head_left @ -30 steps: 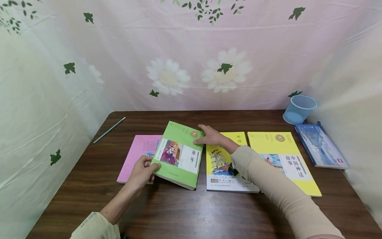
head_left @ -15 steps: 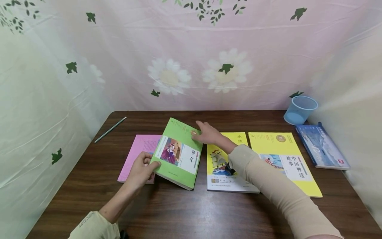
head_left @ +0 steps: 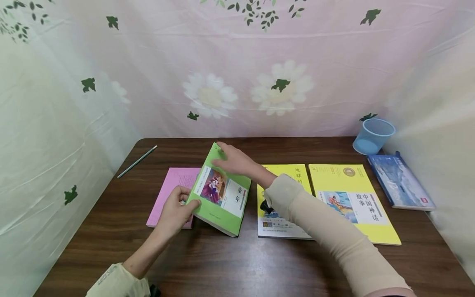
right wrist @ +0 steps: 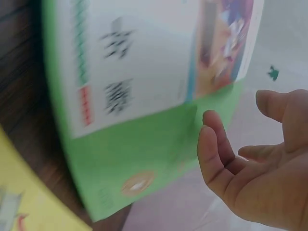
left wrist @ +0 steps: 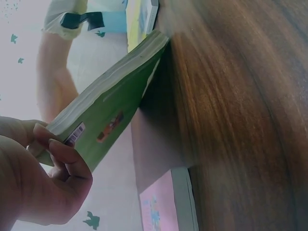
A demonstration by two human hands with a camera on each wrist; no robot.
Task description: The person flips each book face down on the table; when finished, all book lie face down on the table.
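In grip (head_left: 176, 212) — green book (head_left: 219, 192), lengthwise away

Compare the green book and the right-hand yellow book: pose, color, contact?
Pose: the green book is tilted, its left side raised off the table; the right-hand yellow book lies flat.
Color: the green book has a green cover, the right-hand yellow book a yellow one.
Contact: the left hand grips the green book; neither hand touches the right-hand yellow book.
Shared: both covers show a picture beside Chinese characters.
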